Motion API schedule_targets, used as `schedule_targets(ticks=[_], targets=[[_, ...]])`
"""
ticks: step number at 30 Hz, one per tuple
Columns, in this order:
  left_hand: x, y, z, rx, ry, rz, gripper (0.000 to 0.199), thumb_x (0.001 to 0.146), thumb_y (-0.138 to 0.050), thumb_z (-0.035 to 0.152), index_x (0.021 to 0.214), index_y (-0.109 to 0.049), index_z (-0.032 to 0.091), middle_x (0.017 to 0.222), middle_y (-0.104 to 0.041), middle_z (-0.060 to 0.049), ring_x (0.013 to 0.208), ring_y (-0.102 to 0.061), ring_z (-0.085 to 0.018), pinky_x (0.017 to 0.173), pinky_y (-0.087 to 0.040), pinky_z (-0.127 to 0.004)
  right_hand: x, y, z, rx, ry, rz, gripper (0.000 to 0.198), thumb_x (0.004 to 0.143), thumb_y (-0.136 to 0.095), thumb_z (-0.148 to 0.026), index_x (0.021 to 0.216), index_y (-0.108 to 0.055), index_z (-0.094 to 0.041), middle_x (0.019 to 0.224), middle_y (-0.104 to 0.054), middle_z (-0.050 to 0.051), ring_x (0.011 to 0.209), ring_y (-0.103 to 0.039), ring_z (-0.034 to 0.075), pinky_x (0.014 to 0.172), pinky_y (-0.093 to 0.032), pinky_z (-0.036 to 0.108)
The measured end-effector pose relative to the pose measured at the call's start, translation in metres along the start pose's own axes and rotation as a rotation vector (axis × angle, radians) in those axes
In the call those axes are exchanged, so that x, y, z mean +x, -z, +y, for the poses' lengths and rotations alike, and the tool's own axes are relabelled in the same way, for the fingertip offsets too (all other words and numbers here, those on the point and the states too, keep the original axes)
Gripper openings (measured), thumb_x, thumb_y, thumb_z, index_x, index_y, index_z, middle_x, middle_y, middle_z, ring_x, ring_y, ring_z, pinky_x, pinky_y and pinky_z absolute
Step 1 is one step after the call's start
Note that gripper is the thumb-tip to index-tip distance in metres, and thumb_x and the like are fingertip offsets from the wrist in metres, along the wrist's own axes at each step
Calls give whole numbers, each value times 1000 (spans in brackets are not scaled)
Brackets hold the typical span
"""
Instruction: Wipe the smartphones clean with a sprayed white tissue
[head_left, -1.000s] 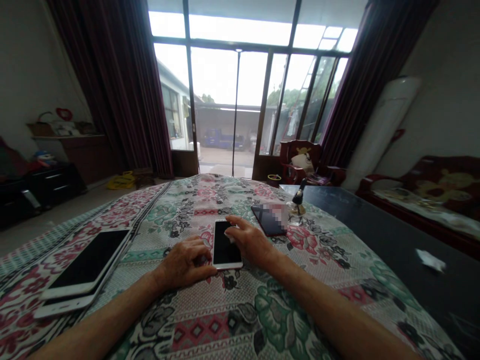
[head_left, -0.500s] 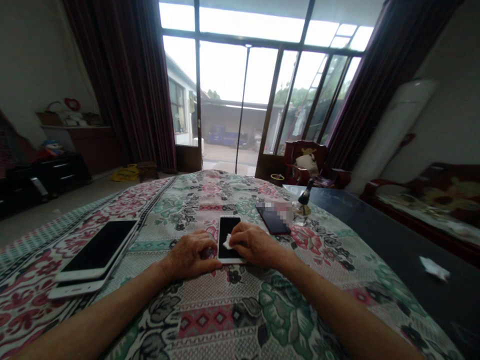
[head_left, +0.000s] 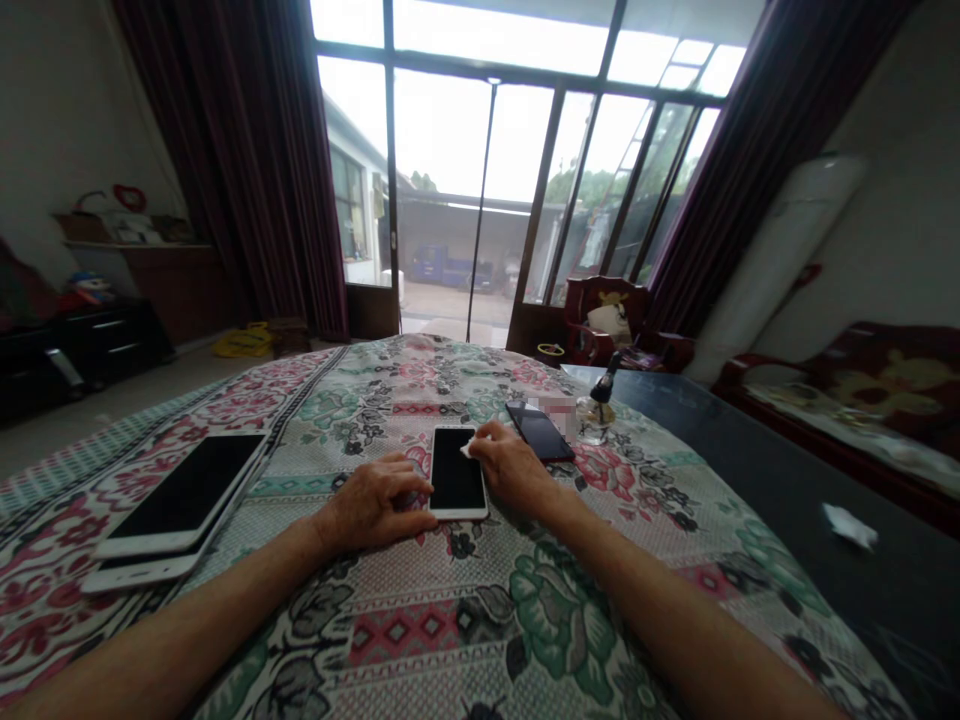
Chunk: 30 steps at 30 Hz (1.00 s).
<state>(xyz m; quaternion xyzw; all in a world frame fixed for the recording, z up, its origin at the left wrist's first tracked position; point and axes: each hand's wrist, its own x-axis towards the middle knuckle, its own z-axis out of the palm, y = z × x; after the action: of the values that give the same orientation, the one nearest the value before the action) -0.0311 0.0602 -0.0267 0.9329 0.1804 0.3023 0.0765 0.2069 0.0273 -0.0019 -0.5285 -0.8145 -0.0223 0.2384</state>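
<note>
A white-framed smartphone (head_left: 456, 480) lies face up on the patterned tablecloth, its screen dark. My left hand (head_left: 379, 503) rests at its left side, fingers bent and thumb at the lower left corner, holding it by the edge. Pinched in my right hand (head_left: 508, 465) is a small white tissue (head_left: 467, 450), pressed on the upper right part of the screen. The right fingertips partly cover that tissue. Beyond my right hand a dark phone (head_left: 541, 432) lies on the cloth, one corner blurred out.
Two white phones (head_left: 184, 490) lie stacked at the left. A small glass bottle with a black top (head_left: 598, 410) stands behind the dark phone. On the dark table surface at right is a crumpled white tissue (head_left: 850, 526). The flowered tablecloth (head_left: 420, 640) spreads around my arms.
My right hand has moved the tissue from the middle of the screen up to its upper right edge. The left hand stays at the phone's side. The view has shifted slightly.
</note>
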Motion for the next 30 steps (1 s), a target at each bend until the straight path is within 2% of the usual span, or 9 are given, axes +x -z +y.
schedule_targets(ticks=[3, 7, 10, 15, 20, 23, 25, 30], targets=[[0, 0, 0, -1, 6, -1, 26, 79, -67, 42, 89, -69, 18, 72, -64, -3, 72, -56, -17, 66, -47, -31, -6, 2, -15, 64, 44, -2, 25, 86, -48, -8, 88, -70, -18, 103, -60, 9, 90, -56, 17, 80, -47, 30], [-1, 0, 0, 6, 3, -14, 26, 80, -67, 42, 91, -69, 19, 72, -64, -3, 73, -56, -17, 66, -46, -31, -12, 5, -35, 128, 153, -77, 23, 84, -49, -11, 86, -70, -21, 91, -60, 6, 86, -55, 16, 77, -45, 28], [0, 0, 0, 6, -1, -28, 26, 80, -66, 43, 90, -69, 19, 72, -64, -2, 72, -55, -16, 66, -45, -30, -10, 5, -32, 104, 155, -118, 22, 83, -52, -12, 84, -72, -21, 86, -59, 5, 81, -54, 16, 73, -45, 28], [1, 1, 2, -3, 28, 0, 28, 79, -66, 43, 88, -69, 16, 66, -60, -2, 67, -54, -16, 62, -44, -29, -3, 8, -8, 19, 34, -95, 25, 84, -50, -10, 87, -73, -19, 87, -60, 7, 81, -54, 16, 75, -44, 29], [1, 2, 4, 22, 118, -12, 41, 74, -70, 45, 100, -68, 14, 67, -58, -2, 63, -52, -15, 56, -42, -28, -12, 20, -19, 84, 157, -225, 24, 84, -50, -13, 86, -72, -22, 86, -61, 4, 82, -54, 15, 74, -41, 27], [1, 1, 3, 35, 122, -17, 44, 74, -69, 47, 103, -67, 14, 67, -58, -2, 65, -52, -16, 58, -43, -29, -13, 22, -30, 106, 225, -286, 23, 84, -51, -14, 86, -72, -22, 85, -61, 4, 82, -53, 15, 73, -40, 26], [1, 1, 2, 32, 103, -20, 40, 75, -69, 47, 98, -68, 14, 67, -59, -2, 68, -53, -16, 60, -43, -29, -9, 18, -28, 87, 207, -276, 23, 84, -51, -13, 87, -72, -21, 86, -61, 5, 82, -53, 15, 73, -40, 26], [1, 0, 2, 36, 121, -24, 39, 74, -69, 47, 94, -68, 14, 69, -60, -3, 71, -53, -18, 65, -44, -32, 0, 8, -10, -25, 29, -168, 26, 88, -47, -13, 91, -72, -18, 93, -59, 9, 80, -52, 16, 72, -39, 28]])
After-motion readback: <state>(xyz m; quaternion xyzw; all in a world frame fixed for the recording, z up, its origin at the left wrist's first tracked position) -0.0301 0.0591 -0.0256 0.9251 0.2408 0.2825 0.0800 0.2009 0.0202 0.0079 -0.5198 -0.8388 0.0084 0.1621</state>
